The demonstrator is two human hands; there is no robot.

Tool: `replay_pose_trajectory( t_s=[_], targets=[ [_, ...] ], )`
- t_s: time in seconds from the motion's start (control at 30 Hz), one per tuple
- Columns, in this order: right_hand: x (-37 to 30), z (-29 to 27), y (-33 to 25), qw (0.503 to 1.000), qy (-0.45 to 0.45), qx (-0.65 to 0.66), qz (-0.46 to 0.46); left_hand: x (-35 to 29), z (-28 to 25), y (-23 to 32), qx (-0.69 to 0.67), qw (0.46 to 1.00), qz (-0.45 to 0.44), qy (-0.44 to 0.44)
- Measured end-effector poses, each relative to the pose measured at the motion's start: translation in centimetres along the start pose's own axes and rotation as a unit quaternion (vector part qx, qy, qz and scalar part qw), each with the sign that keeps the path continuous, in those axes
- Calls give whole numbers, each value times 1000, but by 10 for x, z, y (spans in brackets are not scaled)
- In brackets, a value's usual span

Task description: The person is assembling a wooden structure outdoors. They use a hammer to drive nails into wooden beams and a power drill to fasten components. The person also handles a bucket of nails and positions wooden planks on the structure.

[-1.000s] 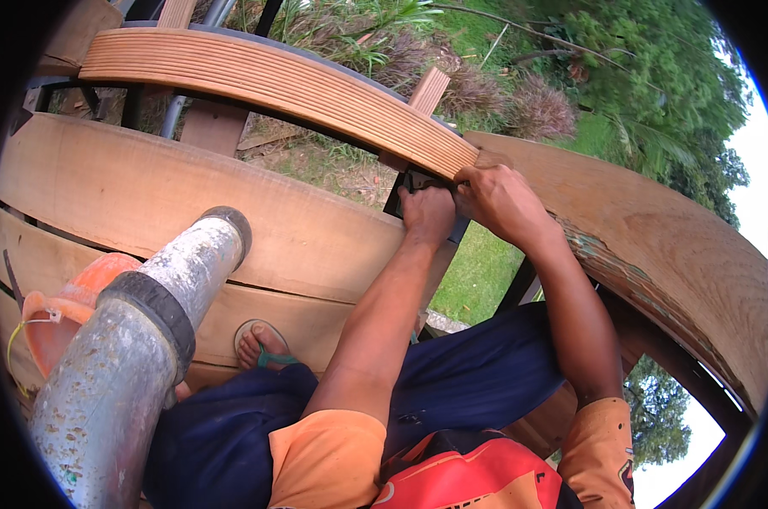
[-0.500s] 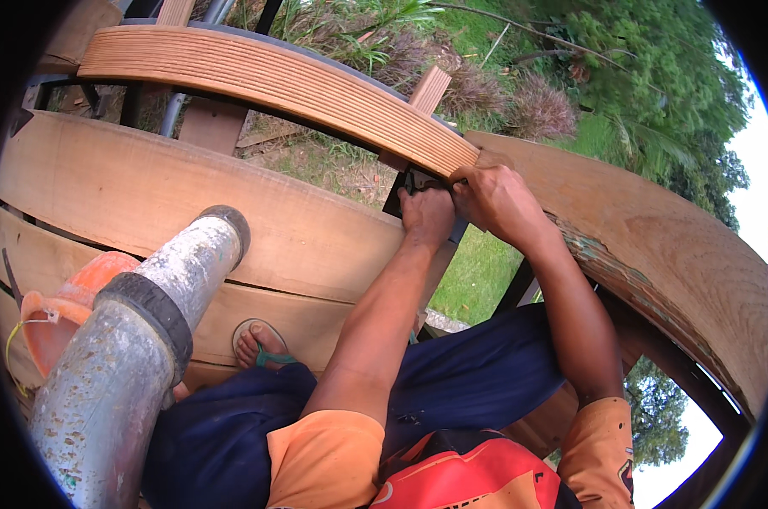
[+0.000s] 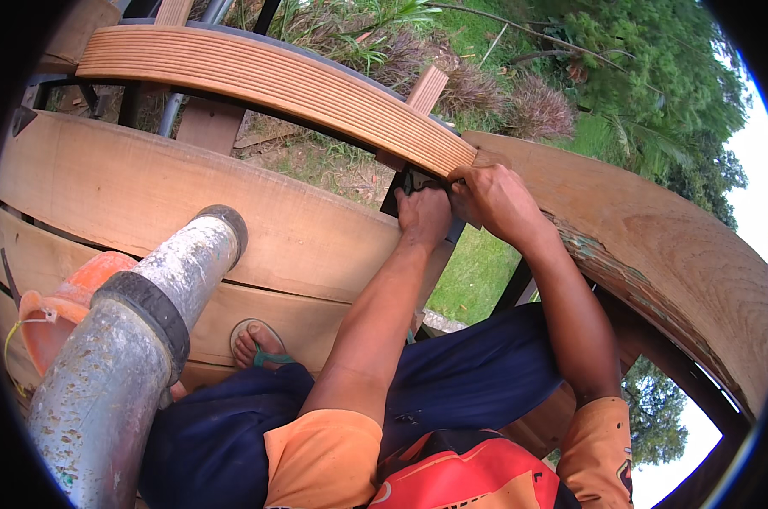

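Both hands meet at the right end of a grooved wooden board (image 3: 282,83), where it comes up to a broad plain plank (image 3: 647,220). My left hand (image 3: 424,212) is closed just below the board's end, beside a dark metal frame piece (image 3: 394,191). Its fingers curl inward, and what they hold is hidden. Close beside it, my right hand (image 3: 498,199) is bent over the corner of the board with its fingers closed. Something flat shows under that palm, but I cannot make out what the fingers grip.
A thick grey metal pipe (image 3: 117,382) with black collars rises at the lower left. Beside it lies an orange plastic container (image 3: 78,288). Wide planks (image 3: 172,174) with dark gaps form the floor, and a sandalled foot (image 3: 261,343) rests on them. Grass (image 3: 477,276) shows below the frame.
Hardly anything differs. Both hands stay at the board's end, and the whole view has shifted very slightly.
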State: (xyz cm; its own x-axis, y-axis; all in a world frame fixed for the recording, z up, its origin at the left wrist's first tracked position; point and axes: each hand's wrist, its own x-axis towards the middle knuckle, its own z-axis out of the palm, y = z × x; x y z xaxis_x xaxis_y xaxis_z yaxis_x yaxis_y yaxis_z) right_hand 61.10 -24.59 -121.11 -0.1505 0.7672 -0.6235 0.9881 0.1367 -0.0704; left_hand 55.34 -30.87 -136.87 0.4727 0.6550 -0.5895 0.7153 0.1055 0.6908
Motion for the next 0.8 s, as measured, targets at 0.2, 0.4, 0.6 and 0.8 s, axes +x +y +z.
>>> replay_pose_trajectory(
  t_s=[0.2,0.4,0.6,0.8],
  targets=[
    [-1,-1,-1,1000,7,-4,0,-1,1,0,-8,1000,0,20],
    [0,1,1,1000,10,4,-7,-2,-1,-1,-8,1000,8,10],
    [1,2,2,1000,2,-1,1,-2,-1,0,0,1000,12,7],
    [0,-1,-1,1000,0,-2,4,1,1,0,-14,1000,3,6]
  ],
)
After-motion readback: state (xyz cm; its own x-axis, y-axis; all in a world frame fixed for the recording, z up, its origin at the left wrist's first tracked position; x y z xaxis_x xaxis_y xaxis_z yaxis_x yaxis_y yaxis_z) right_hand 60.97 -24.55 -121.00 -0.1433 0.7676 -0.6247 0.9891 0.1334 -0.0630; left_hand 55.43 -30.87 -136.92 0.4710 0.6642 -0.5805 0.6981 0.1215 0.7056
